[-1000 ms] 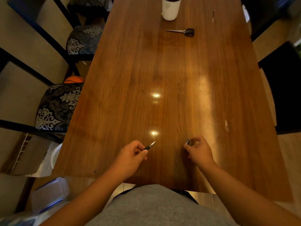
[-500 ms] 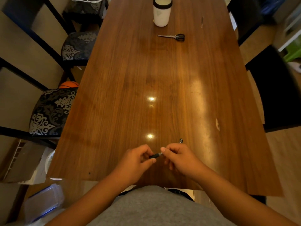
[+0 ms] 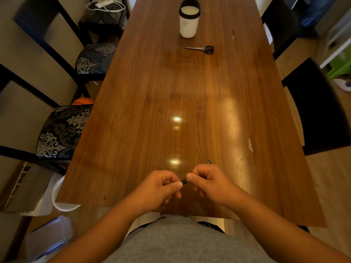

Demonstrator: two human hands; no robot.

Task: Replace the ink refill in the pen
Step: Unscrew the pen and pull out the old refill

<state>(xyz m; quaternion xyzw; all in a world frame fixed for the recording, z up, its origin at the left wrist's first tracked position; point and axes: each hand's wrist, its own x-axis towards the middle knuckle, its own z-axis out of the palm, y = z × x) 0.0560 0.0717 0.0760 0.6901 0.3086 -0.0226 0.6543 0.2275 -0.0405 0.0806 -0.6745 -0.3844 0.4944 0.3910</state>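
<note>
Both hands meet over the near edge of the wooden table (image 3: 190,111). My left hand (image 3: 161,188) pinches one end of a black pen (image 3: 183,181), of which only a short dark piece shows between the fingers. My right hand (image 3: 210,182) grips the other part, whose dark end (image 3: 209,161) pokes out above the knuckles. The joint between the two parts is hidden by my fingertips. A thin stick-like refill (image 3: 233,33) lies far away at the table's back right.
A white cup with a black rim (image 3: 189,21) stands at the far end, with black-handled scissors (image 3: 201,48) in front of it. Patterned chairs (image 3: 62,130) line the left side, dark chairs (image 3: 321,111) the right. A basketball (image 3: 83,101) lies under the left chairs.
My hands were apart one second ago, each holding a pen part with a silver tip showing on the left one. They have come together and the tip is now hidden.
</note>
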